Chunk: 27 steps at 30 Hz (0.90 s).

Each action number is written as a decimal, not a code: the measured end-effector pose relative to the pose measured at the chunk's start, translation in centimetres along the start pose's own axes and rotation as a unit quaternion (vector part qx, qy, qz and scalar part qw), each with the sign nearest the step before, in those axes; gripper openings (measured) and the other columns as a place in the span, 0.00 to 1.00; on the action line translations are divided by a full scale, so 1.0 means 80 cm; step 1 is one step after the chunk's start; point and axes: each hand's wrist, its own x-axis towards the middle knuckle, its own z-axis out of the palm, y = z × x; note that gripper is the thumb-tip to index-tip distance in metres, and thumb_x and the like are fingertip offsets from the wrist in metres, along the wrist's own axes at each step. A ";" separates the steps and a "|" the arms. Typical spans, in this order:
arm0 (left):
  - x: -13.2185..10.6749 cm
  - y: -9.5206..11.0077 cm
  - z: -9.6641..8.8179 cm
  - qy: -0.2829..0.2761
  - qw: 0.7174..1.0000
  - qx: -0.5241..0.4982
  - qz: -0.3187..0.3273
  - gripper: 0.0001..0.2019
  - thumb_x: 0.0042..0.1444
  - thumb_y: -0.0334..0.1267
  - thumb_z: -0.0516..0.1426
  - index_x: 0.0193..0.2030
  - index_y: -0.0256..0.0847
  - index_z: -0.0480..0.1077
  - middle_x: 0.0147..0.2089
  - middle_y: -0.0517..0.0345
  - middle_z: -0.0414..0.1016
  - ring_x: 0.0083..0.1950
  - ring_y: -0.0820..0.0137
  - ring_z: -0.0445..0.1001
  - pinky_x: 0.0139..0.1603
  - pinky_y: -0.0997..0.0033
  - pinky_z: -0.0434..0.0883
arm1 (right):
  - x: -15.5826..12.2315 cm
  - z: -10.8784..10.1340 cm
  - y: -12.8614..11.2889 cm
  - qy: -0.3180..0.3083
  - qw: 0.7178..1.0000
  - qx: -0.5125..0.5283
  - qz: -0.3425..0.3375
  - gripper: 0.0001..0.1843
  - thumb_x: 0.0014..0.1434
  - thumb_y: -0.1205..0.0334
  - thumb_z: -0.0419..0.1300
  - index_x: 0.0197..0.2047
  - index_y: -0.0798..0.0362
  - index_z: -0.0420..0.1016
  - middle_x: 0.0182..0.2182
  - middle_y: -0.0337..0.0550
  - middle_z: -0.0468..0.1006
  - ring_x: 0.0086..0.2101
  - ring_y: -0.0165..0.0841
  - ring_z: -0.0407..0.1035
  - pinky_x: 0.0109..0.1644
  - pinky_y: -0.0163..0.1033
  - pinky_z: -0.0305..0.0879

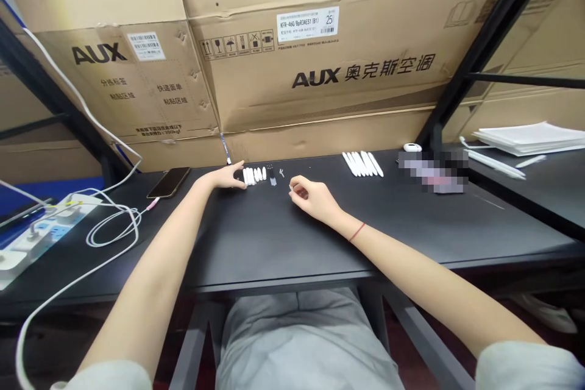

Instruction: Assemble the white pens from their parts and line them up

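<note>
My left hand [227,176] rests on the black desk with thumb and fingers apart. It is beside the left end of a row of short white pieces [254,175], some blunt and some with pointed tips. Whether it touches them I cannot tell. Right of that row lie thin dark rods with clear lower ends [272,175], then a few tiny grey pieces [281,173]. Over the middle of the desk, my right hand [315,198] has thumb and fingertips pinched together. Something tiny and pale may be at the fingertips, too small to name.
White pen-like tubes [362,164] lie side by side at the back. A phone [169,183] with a cable and a power strip [41,237] are at left. At right are a white case [412,147], a paper stack [530,137] and black frame bars [457,79]. Cardboard boxes [320,103] stand behind.
</note>
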 end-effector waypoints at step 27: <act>-0.059 0.110 0.031 -0.007 0.932 -0.286 0.224 0.41 0.42 0.37 0.65 0.65 0.51 0.57 0.65 0.48 0.59 0.44 0.69 0.72 0.47 0.64 0.72 | 0.016 0.002 -0.005 0.053 0.911 0.387 0.136 0.17 0.46 0.54 0.64 0.36 0.49 0.62 0.25 0.34 0.76 0.32 0.32 0.76 0.42 0.44 0.74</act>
